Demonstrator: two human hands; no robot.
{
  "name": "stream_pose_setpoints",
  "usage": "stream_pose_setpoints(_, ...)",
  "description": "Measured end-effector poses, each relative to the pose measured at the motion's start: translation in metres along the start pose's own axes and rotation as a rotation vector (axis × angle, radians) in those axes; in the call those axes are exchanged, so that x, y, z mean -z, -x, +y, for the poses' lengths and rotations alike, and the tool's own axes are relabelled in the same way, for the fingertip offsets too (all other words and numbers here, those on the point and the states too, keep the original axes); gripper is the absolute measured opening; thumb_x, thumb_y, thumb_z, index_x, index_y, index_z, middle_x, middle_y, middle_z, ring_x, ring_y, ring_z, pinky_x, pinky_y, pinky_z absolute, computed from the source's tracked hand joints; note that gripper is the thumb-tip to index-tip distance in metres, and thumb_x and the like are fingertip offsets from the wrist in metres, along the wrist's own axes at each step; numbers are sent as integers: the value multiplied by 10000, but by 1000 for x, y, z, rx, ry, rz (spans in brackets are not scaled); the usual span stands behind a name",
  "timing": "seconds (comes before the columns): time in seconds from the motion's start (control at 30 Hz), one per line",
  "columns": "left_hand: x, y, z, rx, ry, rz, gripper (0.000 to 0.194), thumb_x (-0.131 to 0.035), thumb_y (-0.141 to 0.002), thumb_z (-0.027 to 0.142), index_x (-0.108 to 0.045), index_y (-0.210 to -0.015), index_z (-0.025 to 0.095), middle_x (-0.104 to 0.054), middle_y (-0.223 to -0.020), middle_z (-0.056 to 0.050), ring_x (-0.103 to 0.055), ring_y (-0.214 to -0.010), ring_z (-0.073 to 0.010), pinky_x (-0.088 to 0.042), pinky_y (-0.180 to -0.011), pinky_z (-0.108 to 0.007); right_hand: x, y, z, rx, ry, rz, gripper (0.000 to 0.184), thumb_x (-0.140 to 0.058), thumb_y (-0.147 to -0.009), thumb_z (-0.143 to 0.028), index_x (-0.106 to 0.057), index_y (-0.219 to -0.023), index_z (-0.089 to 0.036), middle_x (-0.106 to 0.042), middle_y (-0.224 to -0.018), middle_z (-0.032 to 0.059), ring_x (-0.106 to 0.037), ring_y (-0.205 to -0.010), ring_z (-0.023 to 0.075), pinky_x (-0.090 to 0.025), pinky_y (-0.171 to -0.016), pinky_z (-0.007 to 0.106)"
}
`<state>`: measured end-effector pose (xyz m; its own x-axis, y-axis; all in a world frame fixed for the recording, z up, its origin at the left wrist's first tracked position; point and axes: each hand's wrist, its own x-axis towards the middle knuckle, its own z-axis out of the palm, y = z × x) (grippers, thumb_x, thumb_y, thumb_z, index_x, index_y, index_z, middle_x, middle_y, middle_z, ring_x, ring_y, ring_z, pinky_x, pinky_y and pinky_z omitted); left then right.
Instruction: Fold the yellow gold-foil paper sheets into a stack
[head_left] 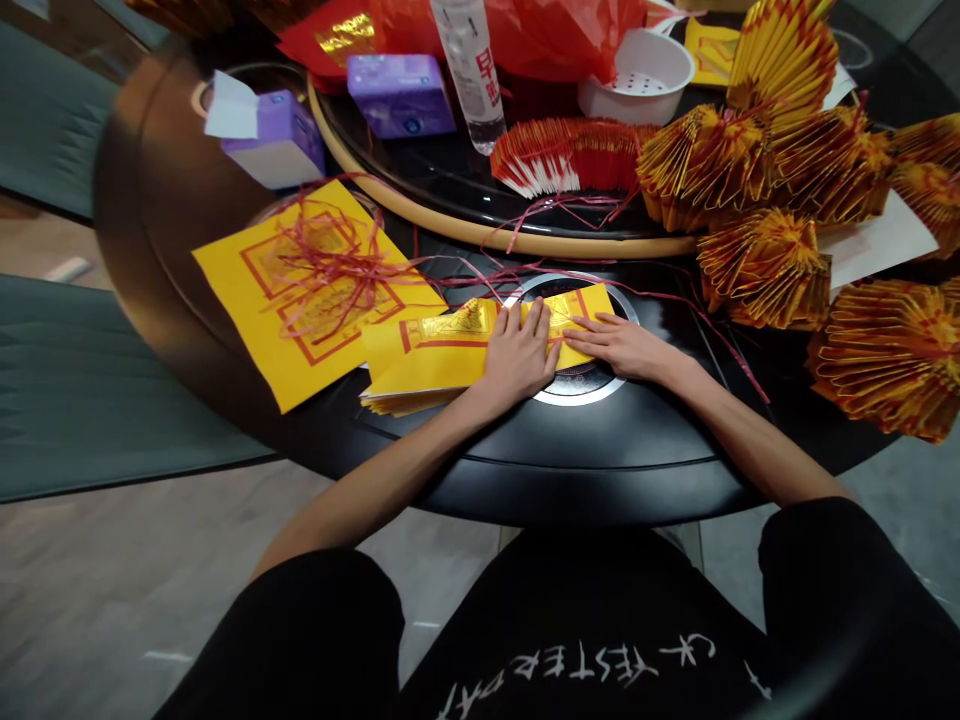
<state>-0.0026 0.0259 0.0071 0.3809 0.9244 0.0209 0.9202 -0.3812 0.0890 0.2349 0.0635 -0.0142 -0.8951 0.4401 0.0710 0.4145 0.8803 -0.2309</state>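
A stack of yellow joss paper (pixel 431 365) with red and gold printing lies folded in front of me on the black table. Flat on top of it, fingers stretched out, rests my left hand (pixel 521 350). My right hand (pixel 621 345) presses the paper's right end, its fingers extended to the left, close to the left fingertips. Under the paper's right part shows a round silver-rimmed plate (pixel 589 395). To the left lie flat yellow printed sheets (pixel 300 370) with a tangle of pink-red plastic string (pixel 330 255) on them.
Pleated gold paper fans (pixel 761 270) crowd the right side. On the raised turntable (pixel 420 215) are a clear bottle (pixel 469 75), a purple tissue pack (pixel 401 95), red folded papers (pixel 570 155) and a white basket (pixel 637 75). An opened tissue pack (pixel 277 140) stands at left.
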Motion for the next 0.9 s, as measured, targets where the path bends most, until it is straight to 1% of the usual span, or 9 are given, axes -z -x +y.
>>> stream_pose_setpoints(0.1,-1,0,-1,-5,4,0,687,-338,-1051,411,-412,-1609,17,-371,-1702,-191,-320,-1561,-413,-224,-1279,-559,0,0,0,-3,-20,-5,791,-512,-887,21,-402,-1636,-209,-520,-1610,124,-366,-1580,273,-373,-1232,538)
stream_pose_setpoints(0.23,-1,0,0,-6,2,0,683,-340,-1057,428,-422,-1607,31,-372,-1702,-189,-328,-1556,-417,-226,-1275,-560,0,0,0,0,-43,-2,789,-495,-895,24,-400,-1639,-221,-537,-1602,115,-360,-1584,268,-362,-1247,551)
stream_pose_setpoints(0.4,0,0,0,0,-2,2,696,-336,-1057,430,-409,-1606,7,-364,-1701,-207,-326,-1557,-418,-222,-1278,-560,2,-1,-1,-2,-56,-15,785,-488,-885,34,-416,-1630,-201,-535,-1603,127,-347,-1589,280,-349,-1258,570)
stream_pose_setpoints(0.53,-1,0,-1,-14,6,9,696,-341,-1058,441,-412,-1604,15,-371,-1695,-215,-327,-1561,-409,-220,-1278,-561,2,0,-1,-6,-57,-9,776,-477,-896,27,-410,-1633,-207,-524,-1613,115,-342,-1592,268,-348,-1261,557)
stream_pose_setpoints(0.6,-3,0,-1,-10,4,19,694,-355,-1059,448,-414,-1605,25,-380,-1693,-209,-331,-1561,-409,-221,-1278,-555,1,2,0,2,-50,-4,734,-469,-919,6,-421,-1626,-187,-521,-1615,118,-353,-1586,267,-342,-1266,544)
stream_pose_setpoints(0.67,-3,0,0,-4,-5,27,693,-374,-1058,448,-421,-1600,20,-389,-1688,-206,-339,-1556,-420,-218,-1279,-552,0,5,0,10,-44,15,661,-469,-973,-66,-418,-1626,-162,-495,-1630,134,-365,-1581,276,-334,-1270,542)
stream_pose_setpoints(0.73,-3,0,1,-5,-22,18,696,-393,-1054,441,-425,-1593,1,-389,-1686,-214,-353,-1546,-433,-220,-1278,-556,-1,9,1,13,-44,38,622,-498,-1029,-204,-389,-1639,-151,-447,-1656,151,-359,-1583,292,-313,-1279,553)
stream_pose_setpoints(0.83,0,0,2,-11,-46,2,694,-407,-1050,425,-428,-1587,-13,-377,-1690,-220,-367,-1537,-440,-229,-1277,-559,0,15,0,7,-39,33,685,-533,-1049,-397,-345,-1657,-144,-383,-1684,165,-329,-1595,311,-264,-1294,576)
stream_pose_setpoints(0.9,1,1,3,-5,-56,-2,690,-403,-1051,420,-429,-1588,-12,-378,-1690,-218,-370,-1536,-441,-231,-1278,-557,2,18,-1,-1,-30,8,693,-510,-1060,-437,-342,-1654,-122,-373,-1684,179,-317,-1599,314,-248,-1297,585)
